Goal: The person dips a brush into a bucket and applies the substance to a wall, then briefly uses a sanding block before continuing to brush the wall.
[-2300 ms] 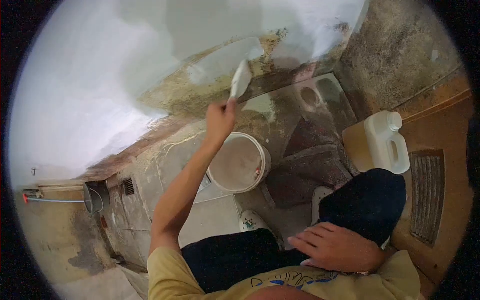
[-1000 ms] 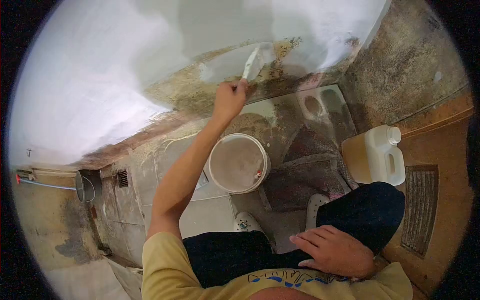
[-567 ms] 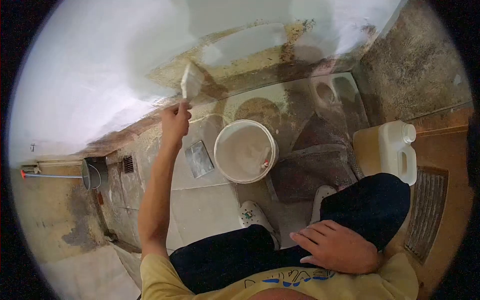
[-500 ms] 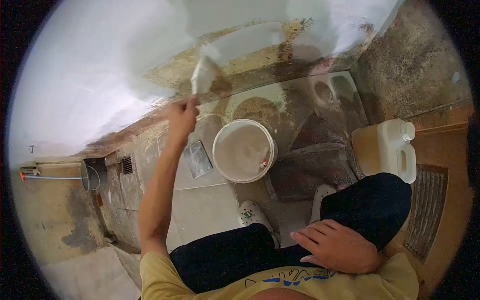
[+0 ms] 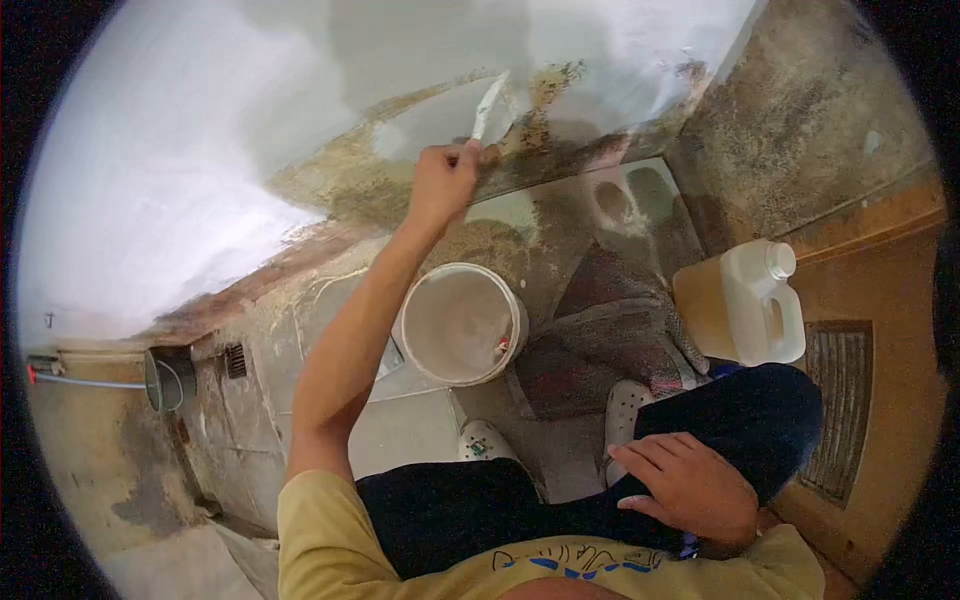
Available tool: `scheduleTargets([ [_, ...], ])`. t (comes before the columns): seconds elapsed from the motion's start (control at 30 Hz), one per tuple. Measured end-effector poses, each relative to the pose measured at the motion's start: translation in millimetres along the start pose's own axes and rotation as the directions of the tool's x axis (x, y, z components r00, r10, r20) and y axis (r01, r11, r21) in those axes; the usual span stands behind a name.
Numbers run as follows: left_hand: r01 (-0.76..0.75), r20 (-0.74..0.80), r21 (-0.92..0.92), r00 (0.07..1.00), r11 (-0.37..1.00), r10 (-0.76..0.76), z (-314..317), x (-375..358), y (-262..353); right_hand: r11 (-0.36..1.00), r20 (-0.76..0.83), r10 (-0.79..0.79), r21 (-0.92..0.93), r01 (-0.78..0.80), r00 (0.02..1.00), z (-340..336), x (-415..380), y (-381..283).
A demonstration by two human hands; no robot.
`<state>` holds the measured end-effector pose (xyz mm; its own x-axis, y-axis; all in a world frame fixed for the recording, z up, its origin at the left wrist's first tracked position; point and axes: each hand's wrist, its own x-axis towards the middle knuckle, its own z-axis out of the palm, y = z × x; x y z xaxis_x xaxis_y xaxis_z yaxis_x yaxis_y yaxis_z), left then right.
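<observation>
A white-coated putty knife [image 5: 489, 108] is in my left hand [image 5: 447, 182], its blade against or very near the lower wall, by a smooth grey-white patch [image 5: 430, 127] among stained, peeling areas. Its fingers are wrapped round the handle. My right hand [image 5: 692, 486] rests on my right thigh, fingers spread, holding nothing. Between my feet and the wall stands a round white bucket [image 5: 460, 322] with pale material inside and a small red and white thing near its right inner side.
At the right stands a plastic jug [image 5: 745, 302] of yellowish liquid, beside a dark cloth [image 5: 600, 340] on the floor. A vent grille [image 5: 838, 410] is at far right. A dark bucket [image 5: 170, 378] and a blue stick [image 5: 95, 381] lie at the far left.
My left hand has moved right and up along the wall with the putty knife. The view has shifted slightly, and my right hand remains on my thigh.
</observation>
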<state>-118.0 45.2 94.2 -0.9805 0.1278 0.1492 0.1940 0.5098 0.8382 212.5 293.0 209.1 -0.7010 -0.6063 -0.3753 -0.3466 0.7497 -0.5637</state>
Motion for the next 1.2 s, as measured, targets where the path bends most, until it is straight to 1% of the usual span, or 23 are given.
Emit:
scheduleTargets([
  [0.07,0.09,0.008,0.005,0.996,0.996,-0.09,-25,-11,-15,1.0,0.016,-0.026,0.009,0.026,1.0,-1,5,5],
  [0.1,0.101,0.001,0.021,0.995,0.995,-0.101,-39,-19,-19,0.998,0.03,-0.063,-0.002,0.063,0.998,-2,8,7],
  [0.17,0.302,-0.071,0.049,0.952,0.952,-0.298,-71,-41,-24,0.993,0.045,-0.117,-0.003,0.118,0.992,-1,13,12],
  [0.23,0.36,-0.138,0.064,0.927,0.931,-0.349,-99,-63,-33,0.98,0.091,-0.2,0.018,0.199,0.976,0,18,16],
  [0.27,0.36,-0.137,0.072,0.927,0.93,-0.349,-109,-74,-34,0.979,0.087,-0.204,0.025,0.203,0.975,0,19,17],
  [0.33,0.477,-0.15,-0.129,0.857,0.87,-0.492,-118,-87,-32,0.961,0.078,-0.278,0.022,0.277,0.957,2,20,16],
  [0.47,0.463,-0.106,-0.125,0.873,0.877,-0.476,-101,-90,-33,0.973,0.118,-0.232,0.029,0.23,0.965,3,20,12],
  [0.53,0.438,-0.025,-0.057,0.898,0.897,-0.439,-78,-73,-30,0.981,0.092,-0.191,-0.014,0.193,0.977,2,18,9],
  [0.6,0.324,-0.007,0.03,0.946,0.945,-0.324,-52,-56,-18,0.983,0.037,-0.18,-0.03,0.181,0.983,5,13,8],
  [0.63,0.303,0.001,0.032,0.953,0.952,-0.304,-39,-46,-12,0.985,-0.003,-0.168,-0.033,0.167,0.986,6,10,7],
  [0.7,0.132,0.045,-0.005,0.99,0.991,-0.132,-16,-27,-4,0.993,-0.031,-0.118,-0.025,0.117,0.993,5,5,2],
  [0.77,0.108,0.065,-0.022,0.992,0.994,-0.107,-5,-12,1,0.998,-0.05,-0.066,-0.015,0.065,0.997,4,1,-2],
  [0.83,0.103,0.073,-0.037,0.992,0.994,-0.1,0,-4,1,0.998,-0.054,-0.058,-0.006,0.058,0.997,4,-1,-4],
  [0.9,0.065,0.055,-0.096,0.997,0.993,-0.06,-8,-3,-5,0.998,-0.052,-0.063,-0.017,0.062,0.997,5,-1,-3],
  [0.97,0.092,0.042,-0.103,0.995,0.99,-0.088,-25,-12,-14,0.996,-0.039,-0.084,-0.023,0.083,0.996,6,2,-1],
  [1.03,0.123,0.025,-0.099,0.992,0.987,-0.122,-50,-27,-20,0.99,-0.028,-0.129,-0.066,0.127,0.991,6,7,3],
  [1.1,0.351,-0.03,-0.155,0.933,0.924,-0.359,-80,-46,-23,0.986,-0.011,-0.161,-0.048,0.16,0.987,3,13,5],
  [1.13,0.359,-0.043,-0.149,0.929,0.922,-0.368,-94,-56,-25,0.983,-0.002,-0.18,-0.035,0.18,0.984,2,16,5],
  [1.2,0.461,-0.08,-0.266,0.865,0.847,-0.496,-118,-76,-27,0.975,0.027,-0.216,-0.041,0.217,0.976,1,21,6],
])
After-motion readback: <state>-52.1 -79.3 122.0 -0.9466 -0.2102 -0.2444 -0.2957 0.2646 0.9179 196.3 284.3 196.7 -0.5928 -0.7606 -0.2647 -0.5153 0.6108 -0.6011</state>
